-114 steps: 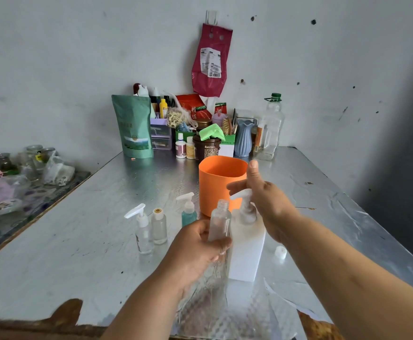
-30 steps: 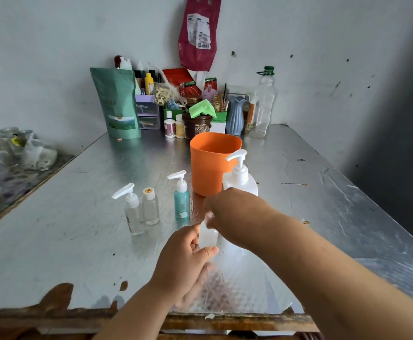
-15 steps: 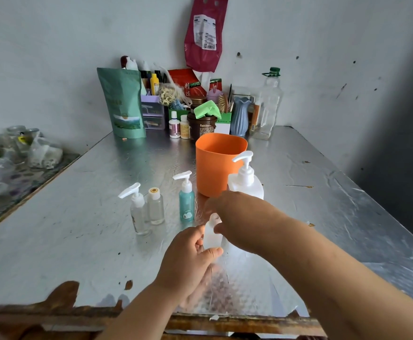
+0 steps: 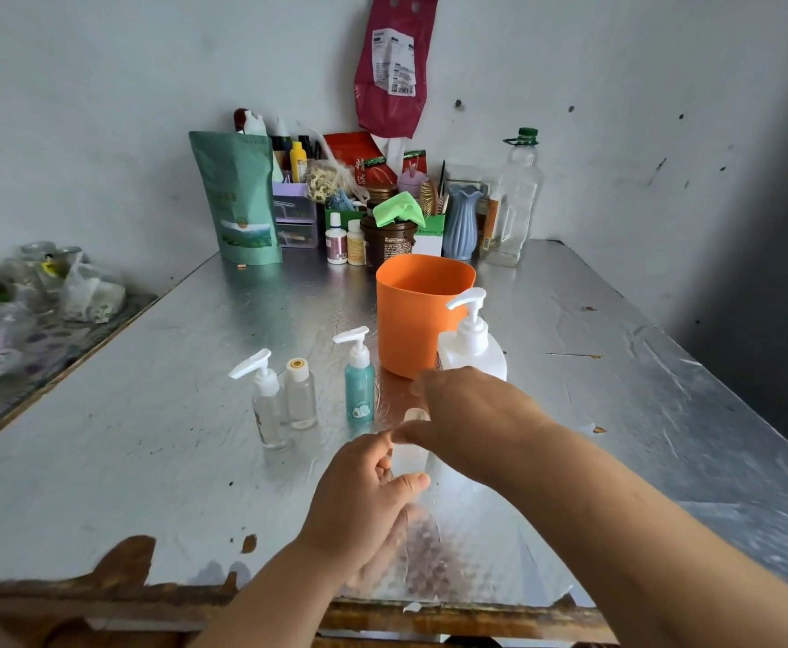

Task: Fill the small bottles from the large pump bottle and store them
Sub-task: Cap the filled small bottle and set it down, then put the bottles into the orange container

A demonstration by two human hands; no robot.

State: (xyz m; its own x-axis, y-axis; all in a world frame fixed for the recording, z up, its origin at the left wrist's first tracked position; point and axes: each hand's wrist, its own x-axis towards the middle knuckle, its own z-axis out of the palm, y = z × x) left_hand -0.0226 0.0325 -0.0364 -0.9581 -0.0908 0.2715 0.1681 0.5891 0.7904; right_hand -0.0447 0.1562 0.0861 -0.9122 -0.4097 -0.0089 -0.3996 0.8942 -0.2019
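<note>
Our left hand [image 4: 359, 498] fingers wrap the small clear plastic bottle [image 4: 408, 456]. Right hand [image 4: 471, 409] fingertips pinch its white cap [image 4: 416, 415], so we judge capping. Fill level is blurred, can't tell. Just beyond the fingertips: large white plastic pump bottle [image 4: 471, 350] and orange plastic cup [image 4: 422, 315], no bottle showing inside. Left of the fingers: clear pump bottle [image 4: 266, 406], yellow-capped clear bottle [image 4: 300, 397], teal pump bottle [image 4: 359, 388], all unstored. Storing remains, maybe filling too.

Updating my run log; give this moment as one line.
left hand: grips small bottle | right hand: pinches its top | large pump bottle: upright, untouched | orange cup: behind it
</note>
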